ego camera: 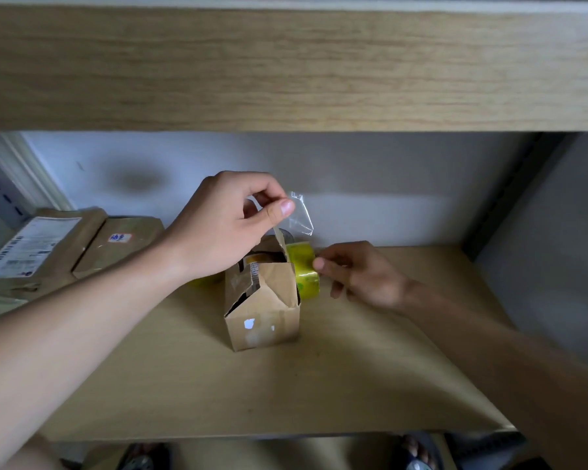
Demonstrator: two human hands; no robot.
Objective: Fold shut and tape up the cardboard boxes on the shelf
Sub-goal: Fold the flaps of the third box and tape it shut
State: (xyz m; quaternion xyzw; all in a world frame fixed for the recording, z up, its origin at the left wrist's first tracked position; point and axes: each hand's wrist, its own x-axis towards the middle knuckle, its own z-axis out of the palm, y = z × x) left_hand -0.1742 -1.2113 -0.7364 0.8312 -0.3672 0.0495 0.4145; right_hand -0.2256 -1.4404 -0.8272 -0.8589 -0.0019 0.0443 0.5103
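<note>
A small brown cardboard box (263, 320) stands mid-shelf with its top flaps partly raised and something round showing inside. Above it, my left hand (228, 222) pinches a strip of clear tape (302, 215) between thumb and forefinger. The strip hangs down toward the box. A yellow-green tape roll (305, 271) sits against the box's right side. My right hand (357, 273) holds that roll, thumb on its outer face and fingers curled behind it.
Two flat brown parcels lie at the left: one with a white label (31, 247), one with a small sticker (119, 240). The wooden shelf board (353, 374) extends around the box. An upper shelf (286, 69) hangs overhead. A metal upright (503, 195) stands at the right.
</note>
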